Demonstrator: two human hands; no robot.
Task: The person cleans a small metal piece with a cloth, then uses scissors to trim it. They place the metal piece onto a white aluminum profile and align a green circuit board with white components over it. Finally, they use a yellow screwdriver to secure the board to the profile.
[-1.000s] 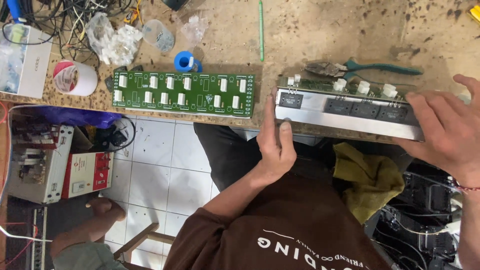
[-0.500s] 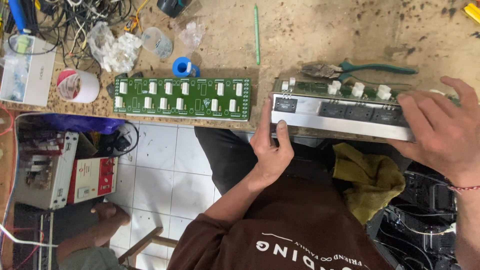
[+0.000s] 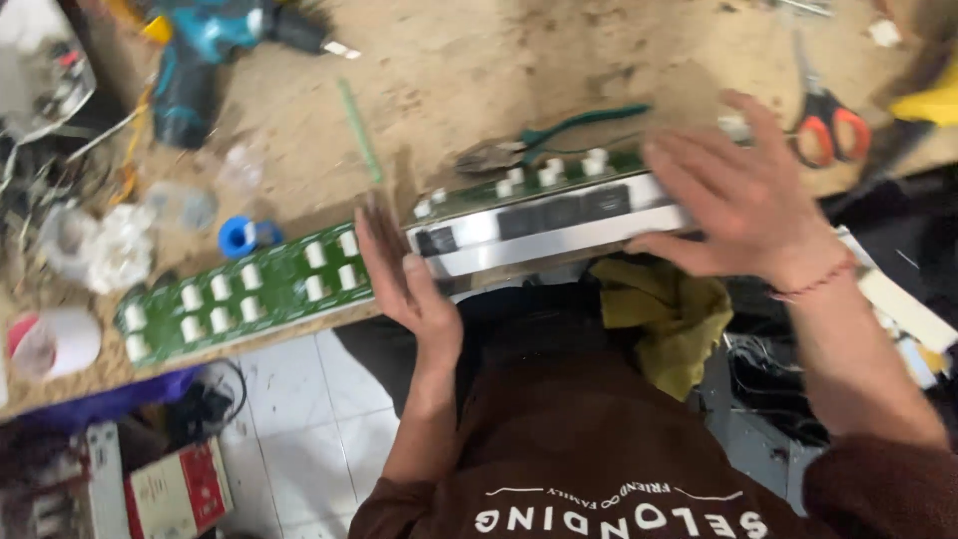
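A: State the condition of the hands.

B: The left hand (image 3: 404, 284) is flat, fingers straight and pressed side by side, palm against the left end of the silver panel (image 3: 544, 228). It does not grip. The right hand (image 3: 743, 195) is open, fingers spread wide, fingertips laid over the right end of the same panel; the view is blurred there, so contact under the palm cannot be confirmed.

A: Location of the panel?

B: It lies along the near edge of the workbench (image 3: 479, 70), right of centre, tilted slightly. A row of dark rectangular cut-outs runs along its face. A green board with white components (image 3: 559, 172) sits just behind it.

A: Adjacent items?

B: A long green circuit board (image 3: 244, 294) with two rows of white parts lies at the near edge, just left of the left hand. A blue tape roll (image 3: 239, 237) rests behind it. Green-handled pliers (image 3: 544, 140) lie behind the panel. Red-handled scissors (image 3: 823, 110) lie towards the far right corner, a blue cordless drill (image 3: 215, 45) at the far left.

A: Packages or labels?

B: A red-and-white box (image 3: 180, 489) lies on the floor below the bench's left end. An olive cloth (image 3: 664, 314) hangs below the panel.
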